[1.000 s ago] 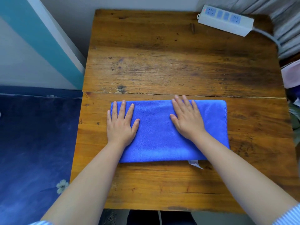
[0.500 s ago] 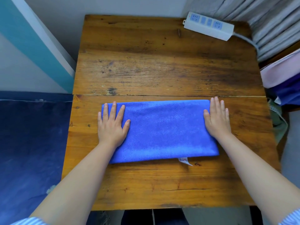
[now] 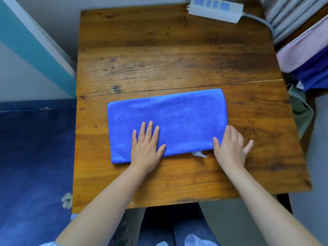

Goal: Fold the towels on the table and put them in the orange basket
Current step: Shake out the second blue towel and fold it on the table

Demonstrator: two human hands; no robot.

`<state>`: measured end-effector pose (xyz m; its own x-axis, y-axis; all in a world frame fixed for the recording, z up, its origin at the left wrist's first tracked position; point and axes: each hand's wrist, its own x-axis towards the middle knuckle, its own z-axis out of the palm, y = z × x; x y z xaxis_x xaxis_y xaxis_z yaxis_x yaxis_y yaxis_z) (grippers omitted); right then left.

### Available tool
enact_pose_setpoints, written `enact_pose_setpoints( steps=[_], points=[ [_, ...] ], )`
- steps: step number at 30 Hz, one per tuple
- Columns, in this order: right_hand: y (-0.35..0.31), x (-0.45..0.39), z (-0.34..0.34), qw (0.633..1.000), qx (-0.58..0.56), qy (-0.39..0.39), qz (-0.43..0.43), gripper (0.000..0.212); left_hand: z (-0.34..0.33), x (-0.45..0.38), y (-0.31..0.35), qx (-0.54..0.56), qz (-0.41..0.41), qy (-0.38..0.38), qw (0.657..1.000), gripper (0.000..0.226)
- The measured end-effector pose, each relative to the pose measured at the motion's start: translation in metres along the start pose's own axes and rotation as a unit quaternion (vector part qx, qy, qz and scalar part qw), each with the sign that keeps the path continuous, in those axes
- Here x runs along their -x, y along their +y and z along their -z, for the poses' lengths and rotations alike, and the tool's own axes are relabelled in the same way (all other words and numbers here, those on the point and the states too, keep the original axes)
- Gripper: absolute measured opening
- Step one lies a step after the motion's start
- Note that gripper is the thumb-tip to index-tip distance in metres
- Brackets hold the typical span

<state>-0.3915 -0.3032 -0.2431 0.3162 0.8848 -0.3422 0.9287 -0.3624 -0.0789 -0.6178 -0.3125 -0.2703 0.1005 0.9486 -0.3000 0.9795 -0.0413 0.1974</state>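
A blue towel (image 3: 177,119), folded into a long strip, lies flat across the near half of the wooden table (image 3: 170,57); a white label sticks out from its near edge. My left hand (image 3: 147,148) presses flat on the towel's near middle-left part, fingers straight. My right hand (image 3: 229,148) lies over the towel's near right corner, thumb on the cloth and spread fingers past the right edge on the wood. No orange basket is in view.
A white power strip (image 3: 215,8) with its cable lies at the table's far right corner. Pink and blue fabrics (image 3: 308,55) are piled just off the right edge. A dark blue cloth (image 3: 35,157) lies left of the table.
My left hand has slid right along the towel from its left end toward the middle. My right hand has come down from the right end to the near right corner. The view has shifted.
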Motion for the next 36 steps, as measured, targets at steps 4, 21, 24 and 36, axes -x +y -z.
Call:
enact_pose_setpoints(
  steps=[4, 21, 24, 36],
  points=[
    [0.000, 0.007, -0.007, 1.000, 0.007, 0.002, 0.001, 0.057, -0.005, 0.001, -0.002, -0.005, 0.002, 0.011, 1.000, 0.066],
    [-0.015, -0.003, 0.008, 0.985, -0.128, 0.028, -0.114, 0.034, 0.013, -0.001, 0.009, -0.053, 0.019, -0.044, 0.997, 0.065],
    [-0.009, -0.010, 0.015, 0.978, -0.161, 0.015, -0.130, 0.028, 0.020, -0.007, 0.011, -0.038, 0.011, -0.031, 0.999, 0.062],
    [0.039, -0.083, 0.068, 0.993, -0.104, -0.028, -0.050, 0.007, 0.062, -0.121, 0.088, 0.001, -0.085, 0.022, 0.996, 0.048]
  ],
)
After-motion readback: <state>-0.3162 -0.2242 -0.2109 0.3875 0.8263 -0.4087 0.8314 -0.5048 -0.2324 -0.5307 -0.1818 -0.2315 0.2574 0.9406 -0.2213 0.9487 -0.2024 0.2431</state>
